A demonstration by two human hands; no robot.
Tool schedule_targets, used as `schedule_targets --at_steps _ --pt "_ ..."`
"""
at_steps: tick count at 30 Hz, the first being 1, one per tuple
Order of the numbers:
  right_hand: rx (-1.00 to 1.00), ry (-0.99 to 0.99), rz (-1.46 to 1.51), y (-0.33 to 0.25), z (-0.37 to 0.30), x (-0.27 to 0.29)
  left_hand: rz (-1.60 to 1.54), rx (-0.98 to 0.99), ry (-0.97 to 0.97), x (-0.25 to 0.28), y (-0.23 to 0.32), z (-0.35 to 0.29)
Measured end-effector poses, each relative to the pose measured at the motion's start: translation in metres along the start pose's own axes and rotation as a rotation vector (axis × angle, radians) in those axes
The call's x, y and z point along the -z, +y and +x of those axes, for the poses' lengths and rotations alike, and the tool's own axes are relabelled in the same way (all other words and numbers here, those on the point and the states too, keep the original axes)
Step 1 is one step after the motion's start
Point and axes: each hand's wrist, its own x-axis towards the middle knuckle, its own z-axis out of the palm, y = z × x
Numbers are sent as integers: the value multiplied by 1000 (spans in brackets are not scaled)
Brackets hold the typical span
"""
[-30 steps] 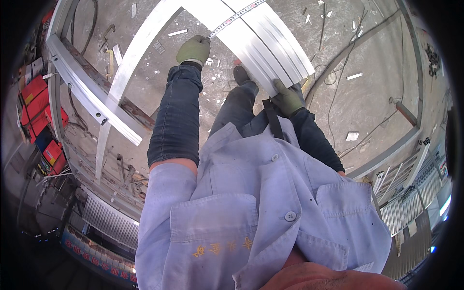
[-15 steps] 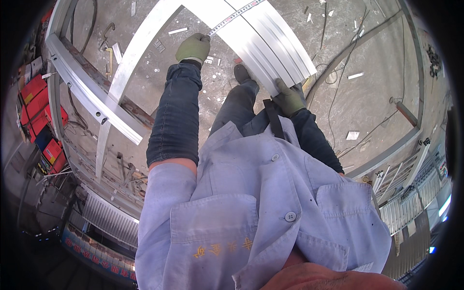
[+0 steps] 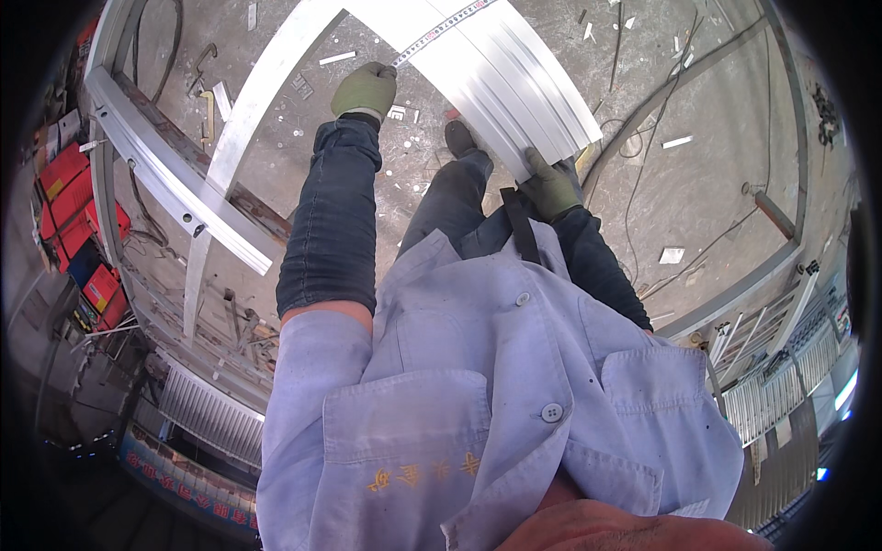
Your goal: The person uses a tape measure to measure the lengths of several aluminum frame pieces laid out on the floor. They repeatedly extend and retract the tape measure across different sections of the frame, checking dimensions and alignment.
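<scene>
A pale tape measure blade point(image 3: 444, 28) lies slantwise across a silvery ribbed metal panel point(image 3: 524, 87). At the blade's near left end is my left hand point(image 3: 365, 90), in a green glove, its fingers closed on the tape just off the panel's left edge. My right hand point(image 3: 551, 188), gloved too, grips the near right end of the panel, thumb on top and the other fingers mostly hidden. The panel's far end runs out of the picture at the top.
A pale metal bar point(image 3: 262, 87) joins the panel at upper left, and another long profile point(image 3: 175, 179) crosses it. Offcuts and cables point(image 3: 643, 115) litter the floor. Red boxes point(image 3: 78, 207) stand far left. A grey frame rail point(image 3: 792, 119) curves along the right.
My left hand has shifted slightly left with the tape, which slid a little across the panel. My right hand and the panel stay in place.
</scene>
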Motion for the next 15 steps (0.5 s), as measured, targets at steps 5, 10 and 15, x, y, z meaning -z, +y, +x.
schedule_targets --at_steps 5,10,15 --pt "-50 -10 26 6 10 10 4 -1 -7 0 1 2" --pt "-29 -13 12 5 9 9 -18 -10 -1 -2 -1 3" --pt "6 0 -41 3 3 3 -8 -7 -22 0 1 2"
